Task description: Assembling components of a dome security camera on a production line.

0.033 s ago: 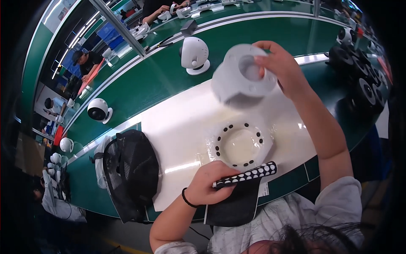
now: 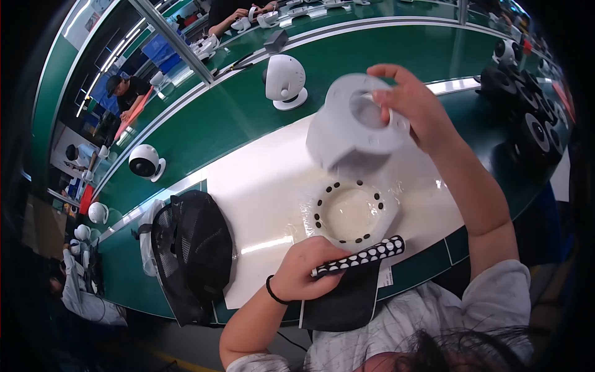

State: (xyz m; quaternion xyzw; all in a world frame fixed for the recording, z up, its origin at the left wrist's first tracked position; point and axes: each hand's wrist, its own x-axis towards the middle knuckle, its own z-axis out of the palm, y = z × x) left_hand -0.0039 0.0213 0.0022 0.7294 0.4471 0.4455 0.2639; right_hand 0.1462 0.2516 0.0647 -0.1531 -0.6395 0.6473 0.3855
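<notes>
My right hand (image 2: pixel 409 102) grips a pale grey, cup-like plastic piece (image 2: pixel 331 136) by its flange, thumb at the central hole. It is held tilted above the white mat, slightly blurred. Below it lies a white ring-shaped fixture (image 2: pixel 388 214) with small black oval pads around its opening, under clear film. My left hand (image 2: pixel 313 263) is closed on one end of a black strip with white round dots (image 2: pixel 372 253), near the ring's front edge. Under that wrist, a flat black pad (image 2: pixel 344 304) lies at the table edge.
A black mesh bag (image 2: pixel 192 248) sits left on the white mat (image 2: pixel 263 186). White round-headed devices (image 2: pixel 285 80) stand beyond the mat, with another (image 2: pixel 145 162) further left. Several black round units (image 2: pixel 533 130) crowd the far right. Other people work at the back and left.
My right hand and the grey plastic piece have come slightly lower and nearer, toward the ring. My left hand and the dotted strip stay almost still.
</notes>
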